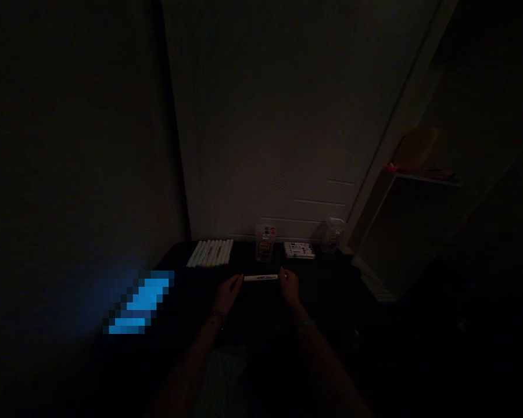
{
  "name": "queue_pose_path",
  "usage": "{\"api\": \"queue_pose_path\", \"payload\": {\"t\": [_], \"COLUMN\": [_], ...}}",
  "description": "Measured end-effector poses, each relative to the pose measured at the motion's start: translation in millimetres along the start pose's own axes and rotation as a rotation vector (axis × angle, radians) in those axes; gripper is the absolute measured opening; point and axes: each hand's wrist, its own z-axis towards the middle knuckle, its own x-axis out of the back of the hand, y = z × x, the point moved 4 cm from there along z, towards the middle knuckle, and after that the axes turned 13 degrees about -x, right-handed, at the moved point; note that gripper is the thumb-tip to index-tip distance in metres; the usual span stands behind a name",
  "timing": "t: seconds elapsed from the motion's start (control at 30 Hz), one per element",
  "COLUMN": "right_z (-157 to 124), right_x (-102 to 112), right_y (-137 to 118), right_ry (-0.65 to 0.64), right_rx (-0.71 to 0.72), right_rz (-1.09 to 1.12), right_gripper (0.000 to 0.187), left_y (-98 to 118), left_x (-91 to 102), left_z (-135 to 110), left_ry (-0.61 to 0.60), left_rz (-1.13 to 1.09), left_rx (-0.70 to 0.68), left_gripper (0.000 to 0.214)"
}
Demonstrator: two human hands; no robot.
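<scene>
A white marker (pixel 260 278) lies level between my two hands, above the dark table (pixel 253 313). My left hand (pixel 228 293) pinches its left end, and my right hand (pixel 290 284) grips its right end with closed fingers. Beyond my left hand, several white markers (pixel 210 253) lie side by side in a row. Past the held marker stands a clear plastic case (pixel 265 242) with some coloured ends inside. A flat pack of markers (pixel 299 250) rests to the right of that case. The dim light hides the fine details.
A glowing blue, pixelated screen (pixel 142 302) lies at the table's left. Another clear case (pixel 332 235) stands at the back right, near the wall (pixel 279 145). On the right, a shelf unit (pixel 387 226) holds an orange-brown object (pixel 416 149).
</scene>
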Motion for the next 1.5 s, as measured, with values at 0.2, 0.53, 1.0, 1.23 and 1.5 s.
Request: {"api": "queue_pose_path", "payload": {"t": [0.2,0.53,1.0,1.23,1.5], "right_z": [1.6,1.0,1.2,0.4,1.1], "right_x": [-3.6,-2.4,-2.0,-0.1,-0.8], "right_y": [1.7,2.0,1.8,1.6,1.4], "right_ry": [-0.009,-0.019,-0.004,0.016,0.012], "right_rx": [-0.012,0.003,0.017,0.005,0.014], "right_rz": [0.02,-0.031,-0.023,-0.029,-0.015], "right_gripper": [0.046,0.046,0.047,0.046,0.045], "left_y": [-12.2,-4.9,14.8,18.3,2.4], "left_x": [-3.4,-3.8,0.0,1.7,-2.6], "left_z": [1.7,0.2,-3.5,-3.8,-2.5], "left_ry": [-0.054,-0.077,-0.035,-0.065,-0.124], "left_rz": [0.048,0.08,0.1,0.129,0.171], "left_rx": [-0.056,-0.05,-0.003,-0.026,-0.056], "left_gripper": [0.042,0.043,0.034,0.032,0.035]}}
